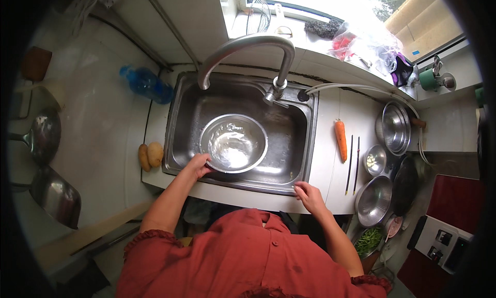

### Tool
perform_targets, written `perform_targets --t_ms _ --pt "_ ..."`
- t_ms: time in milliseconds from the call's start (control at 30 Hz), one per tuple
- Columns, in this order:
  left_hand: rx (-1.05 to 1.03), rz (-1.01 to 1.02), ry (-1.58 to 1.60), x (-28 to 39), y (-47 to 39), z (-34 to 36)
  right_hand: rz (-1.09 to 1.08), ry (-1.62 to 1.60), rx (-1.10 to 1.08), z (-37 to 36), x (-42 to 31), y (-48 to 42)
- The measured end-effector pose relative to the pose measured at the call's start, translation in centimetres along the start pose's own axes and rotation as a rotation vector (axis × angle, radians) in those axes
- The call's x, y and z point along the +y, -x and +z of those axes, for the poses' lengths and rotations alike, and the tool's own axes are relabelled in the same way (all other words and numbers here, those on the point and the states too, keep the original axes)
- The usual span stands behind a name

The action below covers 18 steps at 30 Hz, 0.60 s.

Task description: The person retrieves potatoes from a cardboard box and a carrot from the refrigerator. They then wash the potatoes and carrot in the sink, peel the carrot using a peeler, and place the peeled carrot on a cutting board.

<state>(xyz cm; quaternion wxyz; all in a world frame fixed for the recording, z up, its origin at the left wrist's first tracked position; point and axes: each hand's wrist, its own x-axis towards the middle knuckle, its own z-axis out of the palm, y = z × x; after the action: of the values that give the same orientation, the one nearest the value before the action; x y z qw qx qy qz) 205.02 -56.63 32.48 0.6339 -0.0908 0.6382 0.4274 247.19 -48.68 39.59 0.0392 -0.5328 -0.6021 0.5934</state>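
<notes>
A round stainless steel bowl (234, 143) holding water stands in the metal sink (286, 143). My left hand (198, 165) grips the bowl's lower left rim. At the sink's near right corner, my right hand (305, 193) has its fingers loosely curled close to the edge; whether it pinches something small cannot be told. The curved faucet (252, 40) arches over the back of the sink, its spout to the upper left of the bowl. Right of the sink lie a carrot (341, 140) and a pair of dark chopsticks (350, 164).
Two potatoes (150, 156) and a blue plastic bottle (149, 84) lie left of the sink. On the right are nested metal bowls (395, 127), a small bowl of pale pieces (374, 160), a hammered metal bowl (373, 201) and chopped green vegetables (369, 241).
</notes>
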Motion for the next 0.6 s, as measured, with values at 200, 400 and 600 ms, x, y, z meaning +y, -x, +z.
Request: perform_targets --t_ms 200,400,600 --pt "-0.298 -0.006 0.027 -4.3 1.0 2.6 0.325 -0.484 -0.243 2.4 -6.0 -5.2" --pt "-0.450 0.064 0.098 -4.7 2.4 4.8 0.372 -0.554 -0.183 2.1 -10.2 -5.2" --pt "-0.073 0.270 -0.068 -3.4 4.3 3.5 -0.011 -0.006 0.203 3.1 -10.2 -8.0"
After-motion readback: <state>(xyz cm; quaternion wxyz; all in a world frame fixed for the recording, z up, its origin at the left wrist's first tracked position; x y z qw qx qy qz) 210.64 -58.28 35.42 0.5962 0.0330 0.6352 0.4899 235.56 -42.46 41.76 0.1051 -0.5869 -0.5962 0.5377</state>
